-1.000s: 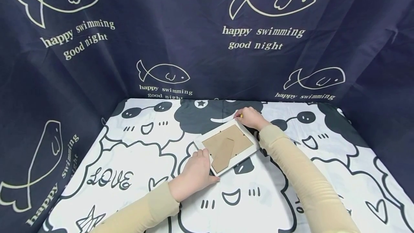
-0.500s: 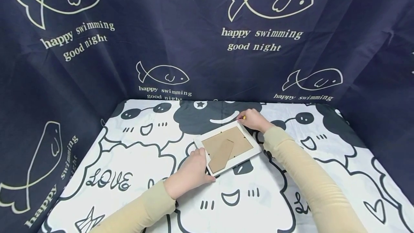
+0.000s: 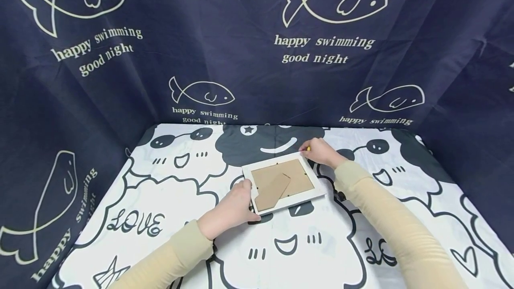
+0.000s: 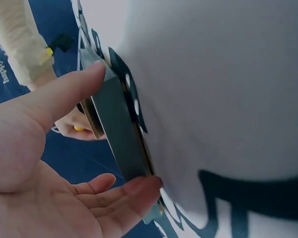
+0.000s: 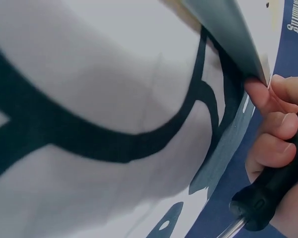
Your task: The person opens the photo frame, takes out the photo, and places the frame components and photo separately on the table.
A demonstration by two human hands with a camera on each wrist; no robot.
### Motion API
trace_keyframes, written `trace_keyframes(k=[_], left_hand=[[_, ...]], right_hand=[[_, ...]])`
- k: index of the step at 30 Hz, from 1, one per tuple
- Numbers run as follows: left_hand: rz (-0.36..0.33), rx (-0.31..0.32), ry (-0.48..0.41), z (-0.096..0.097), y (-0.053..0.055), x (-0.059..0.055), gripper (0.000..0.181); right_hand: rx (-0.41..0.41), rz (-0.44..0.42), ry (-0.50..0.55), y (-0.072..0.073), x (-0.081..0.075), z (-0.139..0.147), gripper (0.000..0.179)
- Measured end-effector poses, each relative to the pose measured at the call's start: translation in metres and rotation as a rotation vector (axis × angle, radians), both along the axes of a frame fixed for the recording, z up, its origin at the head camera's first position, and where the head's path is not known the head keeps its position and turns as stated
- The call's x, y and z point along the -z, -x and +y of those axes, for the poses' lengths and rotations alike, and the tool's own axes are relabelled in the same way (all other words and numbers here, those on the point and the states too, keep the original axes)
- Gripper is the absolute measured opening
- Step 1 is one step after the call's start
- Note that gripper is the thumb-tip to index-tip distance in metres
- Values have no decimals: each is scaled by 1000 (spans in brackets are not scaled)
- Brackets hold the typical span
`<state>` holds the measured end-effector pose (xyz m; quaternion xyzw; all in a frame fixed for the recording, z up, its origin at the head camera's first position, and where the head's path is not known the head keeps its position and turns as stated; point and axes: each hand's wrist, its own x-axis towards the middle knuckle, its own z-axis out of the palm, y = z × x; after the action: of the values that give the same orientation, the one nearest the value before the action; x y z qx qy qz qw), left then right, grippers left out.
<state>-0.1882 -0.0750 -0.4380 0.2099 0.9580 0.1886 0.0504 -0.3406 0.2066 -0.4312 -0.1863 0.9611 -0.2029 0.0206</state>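
Observation:
A white picture frame [image 3: 319, 186] lies face down in the head view, its brown backing board [image 3: 299, 179] and slanting stand [image 3: 273, 193] uppermost. The person's left hand [image 3: 233, 204] grips its left side, thumb on the near edge and fingers along the left edge. At the far right corner, the right hand [image 3: 320, 150] pinches the frame between thumb and index finger. That same hand keeps a screwdriver [image 5: 278, 193] in its curled lower fingers; its handle is black, and a metal shaft shows below. A yellow bit of it peeks out in the head view.
Beneath everything is a table cloth [image 3: 321, 258] printed with cartoon sheep. A dark blue curtain [image 3: 257, 57] with fish drawings surrounds the table at the back and sides.
The frame has turned a little clockwise, seen from above. With it, the right hand has shifted right and slightly nearer, and the left hand a little to the left.

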Motion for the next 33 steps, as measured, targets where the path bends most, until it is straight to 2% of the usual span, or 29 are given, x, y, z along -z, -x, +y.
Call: trace_keyframes(k=[7, 14, 20, 24, 28, 33], left_hand=[[-62, -49, -72, -3, 3, 1, 86], [-161, -109, -166, -1, 5, -3, 68], [-163, -139, -204, -2, 4, -3, 65], [-190, -163, -240, -4, 5, 1, 69], [-225, -168, -255, -8, 8, 4, 69], [-255, -138, -249, -13, 12, 6, 60]], right_hand=[[16, -23, 13, -5, 2, 6, 14], [54, -46, 25, -8, 2, 7, 16], [72, -89, 26, -10, 2, 8, 18], [76, -108, 25, -12, 2, 9, 18], [74, -104, 25, -13, 2, 9, 18], [77, -98, 31, -15, 1, 9, 18]])
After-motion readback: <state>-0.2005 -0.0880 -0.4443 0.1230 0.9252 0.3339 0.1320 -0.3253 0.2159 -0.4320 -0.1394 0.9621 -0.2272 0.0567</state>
